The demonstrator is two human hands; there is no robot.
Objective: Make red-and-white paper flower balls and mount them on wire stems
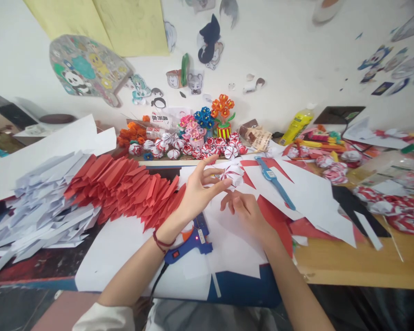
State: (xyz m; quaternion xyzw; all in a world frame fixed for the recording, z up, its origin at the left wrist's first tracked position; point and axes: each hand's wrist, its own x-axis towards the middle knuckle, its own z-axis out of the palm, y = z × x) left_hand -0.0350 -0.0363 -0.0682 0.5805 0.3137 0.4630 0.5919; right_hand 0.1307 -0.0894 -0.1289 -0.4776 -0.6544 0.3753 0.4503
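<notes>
Your left hand (200, 188) had the flower (232, 175) between thumb and fingertips, its fingers part open around the side, up over the paper (227, 239) in front of the row of blooms (210, 151). Your right hand (246, 209) sat just below it, fingers loosely curled and seemingly empty; whether a fingertip touched the flower, you couldn't tell.

Too hard a pinch could have creased the petals, and too light a one could have let it drop. The glue gun (188, 246) lay under your left wrist with its light on, so a lowered arm could have knocked it or met a hot tip. Its cable (159, 278) ran off the front edge, where a sleeve might have snagged it. Leftward, the red strips (120, 188) crowded your forearm and could have been swept askew. The easiest room was the bare paper below your right hand, short of the blue front edge (241, 289)
</notes>
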